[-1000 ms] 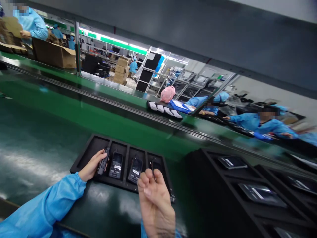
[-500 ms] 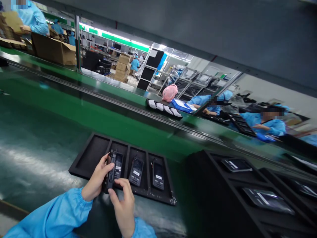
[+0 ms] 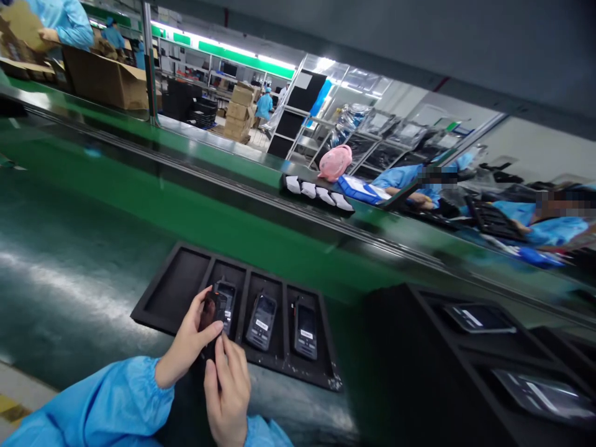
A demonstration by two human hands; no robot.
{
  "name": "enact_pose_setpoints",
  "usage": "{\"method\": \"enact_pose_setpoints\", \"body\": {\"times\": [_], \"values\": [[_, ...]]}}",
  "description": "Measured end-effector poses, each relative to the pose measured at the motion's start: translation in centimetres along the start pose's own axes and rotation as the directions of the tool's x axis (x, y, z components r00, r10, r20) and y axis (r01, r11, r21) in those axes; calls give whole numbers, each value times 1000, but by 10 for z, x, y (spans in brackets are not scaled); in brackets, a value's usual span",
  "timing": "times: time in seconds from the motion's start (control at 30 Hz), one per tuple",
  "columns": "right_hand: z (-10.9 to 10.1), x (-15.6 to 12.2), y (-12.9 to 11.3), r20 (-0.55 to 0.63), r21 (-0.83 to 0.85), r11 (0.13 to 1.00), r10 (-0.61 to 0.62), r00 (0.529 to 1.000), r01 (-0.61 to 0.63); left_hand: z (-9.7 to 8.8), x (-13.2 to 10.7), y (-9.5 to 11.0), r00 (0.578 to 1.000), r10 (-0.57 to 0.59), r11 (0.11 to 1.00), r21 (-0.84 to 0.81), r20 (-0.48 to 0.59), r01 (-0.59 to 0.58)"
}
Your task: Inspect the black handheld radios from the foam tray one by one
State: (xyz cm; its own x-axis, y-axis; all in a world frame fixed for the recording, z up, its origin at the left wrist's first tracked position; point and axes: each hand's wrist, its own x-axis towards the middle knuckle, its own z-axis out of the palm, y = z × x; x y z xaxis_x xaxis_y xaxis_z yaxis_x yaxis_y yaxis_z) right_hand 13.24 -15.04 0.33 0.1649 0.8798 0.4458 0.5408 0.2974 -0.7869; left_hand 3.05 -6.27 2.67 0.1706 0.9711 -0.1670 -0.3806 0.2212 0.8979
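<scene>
1. Both hands grip one small black handset (image 3: pixel 212 320) between them: the left hand (image 3: pixel 186 344) wraps around its left side with the thumb across the front, and the right hand (image 3: pixel 228 385) closes on its lower end from below, fingers curled.
2. That handset is held upright, just above the near edge of a black foam tray (image 3: pixel 153 310), over the boundary between the tray's first and second compartments.
3. Compartment one, at the tray's left end, holds nothing; the second holds a handset (image 3: pixel 226 298) partly hidden behind the held one; the third holds a handset (image 3: pixel 262 312) and the fourth another handset (image 3: pixel 306 321), each lying face up with a pale label low on its front.
4. Whether the held unit touches the one behind it is hard to tell from this angle.
5. Both sleeves are light blue, and the tray rests on a dark green conveyor belt (image 3: pixel 69 248).
6. To the right, near the tray, stands a taller black rack (image 3: pixel 400 347) with flat bagged items in its slots.
7. Across the line, other people in blue coats (image 3: pixel 549 226) work at their own stations, with a pink cap (image 3: pixel 334 162) and a row of white pieces (image 3: pixel 319 194) on the far ledge.
</scene>
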Motion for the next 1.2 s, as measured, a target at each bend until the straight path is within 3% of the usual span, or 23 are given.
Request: {"method": "enact_pose_setpoints", "body": {"times": [0.1,0.17,0.27,0.33,0.47,0.6,0.67,0.83,1.0,1.2], "values": [[-1,0,-1,48,68,994,81,996,-84,-2,0,-1,1000,-11,1000,-9,-14,11],[0,3,-2,65,188,960,197,978,-206,-2,-1,0,999,-40,998,-47,-23,39],[2,9,-4,183,454,798,351,918,-395,1,-3,4,997,-58,995,-86,-56,53],[3,12,-5,285,577,671,369,885,-466,1,-5,7,997,-63,996,-73,-53,59],[1,16,-5,330,664,555,383,863,-500,-7,-6,11,989,-124,992,-22,82,126],[-3,19,-5,263,727,534,364,893,-432,-21,-4,7,928,-143,988,4,345,151],[-5,20,-6,259,738,530,348,901,-417,-25,-4,3,906,-133,990,20,401,136],[-5,20,-6,289,723,535,339,895,-437,-25,-3,-3,908,-86,996,15,410,87],[-2,17,1,270,671,606,338,902,-428,-21,-4,-6,912,-88,994,99,401,52],[14,21,22,220,724,633,166,961,-275,-31,3,-29,947,-49,989,149,318,1]]}}
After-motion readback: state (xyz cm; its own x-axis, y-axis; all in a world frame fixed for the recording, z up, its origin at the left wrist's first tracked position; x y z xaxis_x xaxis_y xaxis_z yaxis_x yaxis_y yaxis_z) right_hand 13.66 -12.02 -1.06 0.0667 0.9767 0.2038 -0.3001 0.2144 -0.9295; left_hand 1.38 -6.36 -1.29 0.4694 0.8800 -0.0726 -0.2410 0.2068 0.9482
